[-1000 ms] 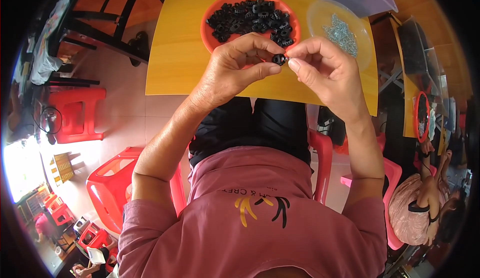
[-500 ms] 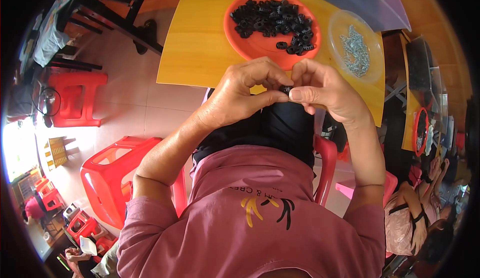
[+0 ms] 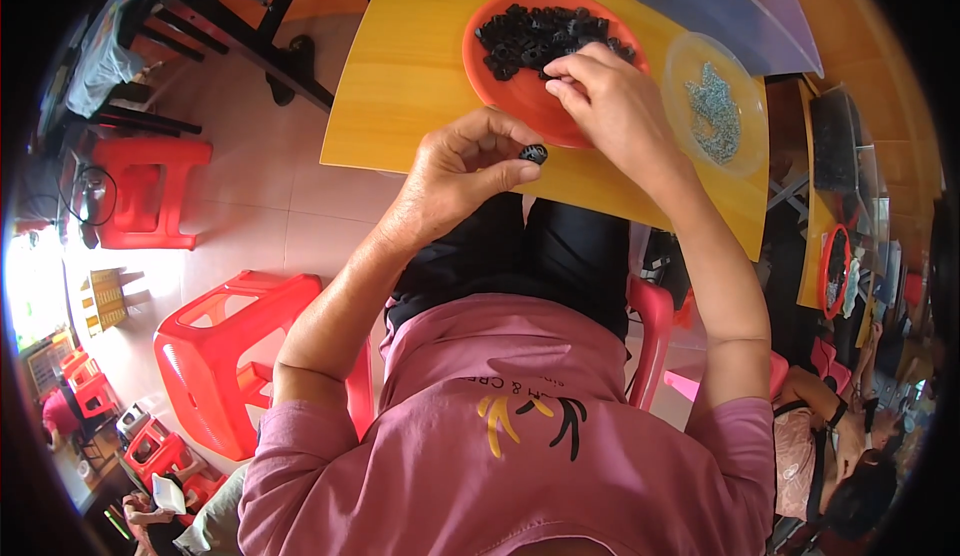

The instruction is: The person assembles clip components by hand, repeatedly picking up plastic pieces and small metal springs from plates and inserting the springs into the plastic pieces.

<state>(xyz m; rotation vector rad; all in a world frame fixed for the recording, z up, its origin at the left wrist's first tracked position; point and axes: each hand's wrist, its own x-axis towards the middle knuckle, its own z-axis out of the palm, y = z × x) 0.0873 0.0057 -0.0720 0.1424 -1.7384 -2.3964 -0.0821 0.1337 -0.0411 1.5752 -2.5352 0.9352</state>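
Between the thumb and fingertips of my left hand [image 3: 465,171] is a small black ribbed plastic part [image 3: 534,154], held just off the table's near edge. My right hand [image 3: 610,101] reaches over the orange-red plate [image 3: 535,116], thumb and fingers pinched together beside a heap of similar black parts [image 3: 540,36]. What lies in that pinch is too small and too hidden to make out. To the right of this hand stands a clear round dish [image 3: 678,106] with many tiny silvery metal pieces [image 3: 715,116].
The yellow table [image 3: 390,86] has a translucent bluish bin [image 3: 700,6] at its far right. Red plastic stools [image 3: 190,376] stand on the tiled floor to the left. Another person [image 3: 810,446] sits at the lower right.
My hands have come apart. The right one has moved forward over the plate, while the left keeps the black part and has shifted slightly left.
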